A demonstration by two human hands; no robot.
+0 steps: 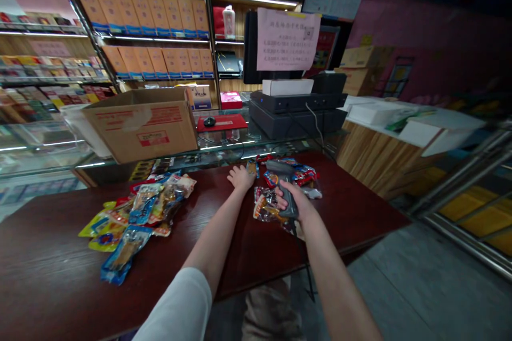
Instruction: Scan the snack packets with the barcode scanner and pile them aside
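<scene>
My right hand (pixel 294 198) is wrapped round the handle of a dark handheld barcode scanner (pixel 279 168), with its head turned toward the back of the table. Its cable hangs down past the table's front edge. To the left, my left hand (pixel 240 177) rests with fingers apart, its thumb side against a small blue-and-brown snack packet (pixel 252 168). Under and around the scanner lie several snack packets (pixel 308 175) in red, blue and clear wrappers. A larger heap of snack packets (pixel 154 202) covers part of the table on the left.
The dark red wooden table (pixel 52 256) meets a glass counter behind. On it stand an open cardboard box (pixel 148 125), a mouse (pixel 209 121) on a red mat, and a black cash drawer (pixel 292 117) below a monitor with a pink notice (pixel 286 40). Shelves of boxed goods rise behind.
</scene>
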